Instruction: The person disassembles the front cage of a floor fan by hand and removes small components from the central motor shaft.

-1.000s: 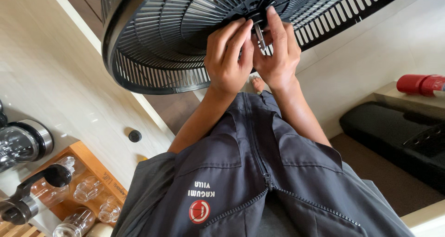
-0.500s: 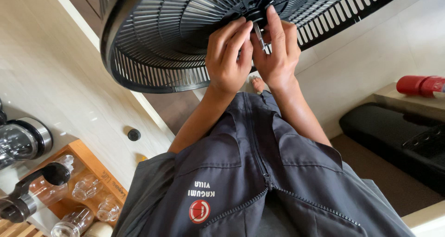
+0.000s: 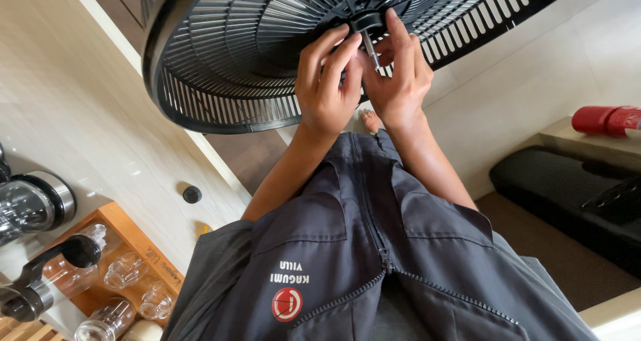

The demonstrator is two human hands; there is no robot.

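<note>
Fan grille: black round plastic guard, held up in front of me above my lap, its ribbed bowl facing me and its hub near the top of view.
Spindle: a short metal shaft sticking out of the hub toward me, between my two hands.
My left hand: fingers curled and closed, tips pressed against the grille beside the shaft; I cannot tell whether they pinch the shaft itself.
My right hand: fingers bent around the shaft from the other side, forefinger stretched up to the hub, touching my left hand.
My jacket: dark grey, zipped, with a round red badge on the chest, nearest to the camera.
Wooden tray: at my left, holding clear glass mugs and a glass jug with a black handle.
Floor: pale tiles below the grille.
Black case: at my right, on brown flooring.
Red cylinder: lying on a ledge beyond the case.
</note>
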